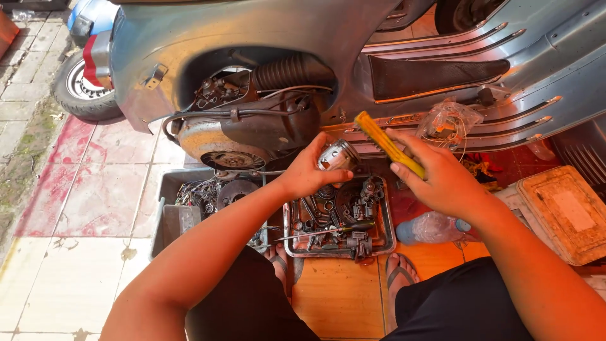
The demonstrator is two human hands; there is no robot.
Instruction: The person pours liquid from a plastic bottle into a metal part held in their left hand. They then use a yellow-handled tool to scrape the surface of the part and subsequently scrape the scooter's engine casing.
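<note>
Piston (pixel 338 155), a short silvery metal cylinder, is sitting in the curled fingers of the left hand (pixel 309 170), which is closing around its lower side and holding it up in front of the scooter's exposed engine (pixel 252 120). Right hand (pixel 442 177) is wrapping tightly around the handle of a yellow brush (pixel 386 144), whose head is pointing up and to the left, ending just beside the piston; whether the two are touching cannot be told. Directly below both hands, a metal tray (pixel 386 237) is lying on the floor, holding dark greasy engine parts and a screwdriver (pixel 328 231) with a black handle. Left of it, a grey plastic bin (pixel 165 215) is holding more parts and tangled wires. A clear plastic bottle (pixel 432 228) is lying on its side to the right of the tray, near a worn white box (pixel 565 211). A clear plastic bag (pixel 449 121) is resting on the blue scooter's footboard (pixel 505 120). Sandalled feet (pixel 399 278) are showing on the orange boards beneath the tray.
</note>
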